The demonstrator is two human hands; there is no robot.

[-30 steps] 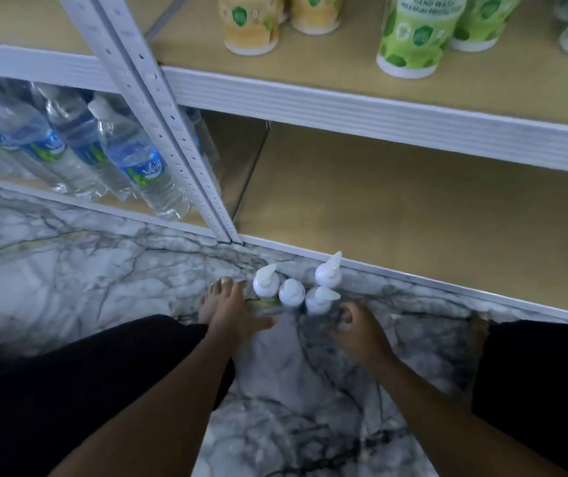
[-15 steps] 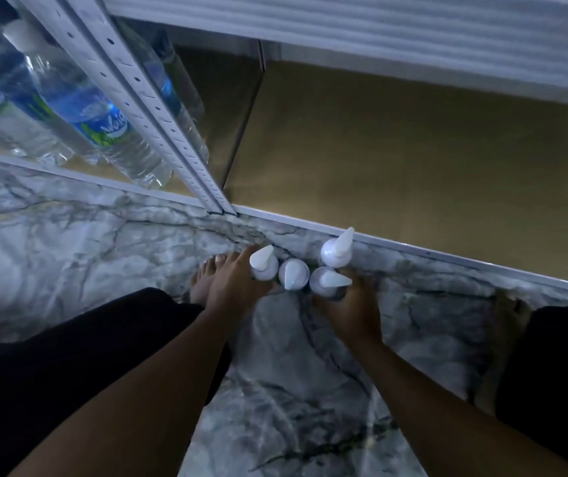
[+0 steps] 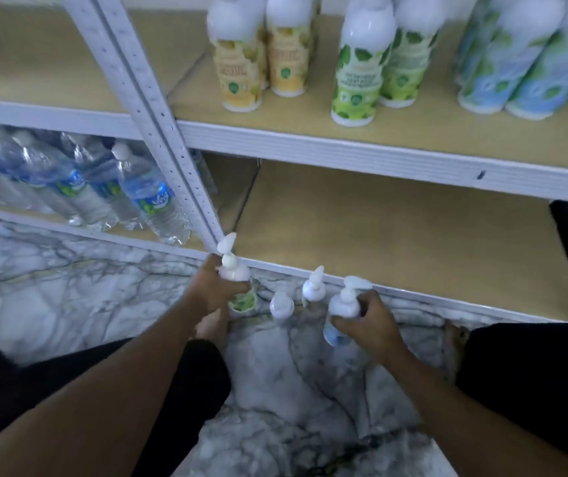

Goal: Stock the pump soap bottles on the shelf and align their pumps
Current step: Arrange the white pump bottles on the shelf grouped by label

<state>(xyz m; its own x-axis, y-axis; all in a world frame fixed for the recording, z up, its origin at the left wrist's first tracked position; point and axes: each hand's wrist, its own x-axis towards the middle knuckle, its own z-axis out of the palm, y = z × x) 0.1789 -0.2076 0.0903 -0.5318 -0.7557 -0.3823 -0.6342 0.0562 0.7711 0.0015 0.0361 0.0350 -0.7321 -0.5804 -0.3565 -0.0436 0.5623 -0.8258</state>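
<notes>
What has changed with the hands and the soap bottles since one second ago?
The left hand grips a green-label bottle and has raised it toward the lower shelf; the right hand grips a blue-label bottle, drawn rightward. The other two bottles stay standing on the floor.

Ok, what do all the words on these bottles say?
Water bottles: one white word on the blue label, maybe starting "V"; too blurred to be sure.
Yellow soap bottles: print too blurred.
Green soap bottles: too blurred.
Blue soap bottles: too blurred.
Green pump bottle in left hand, blue pump bottle in right hand: labels mostly hidden.
</notes>
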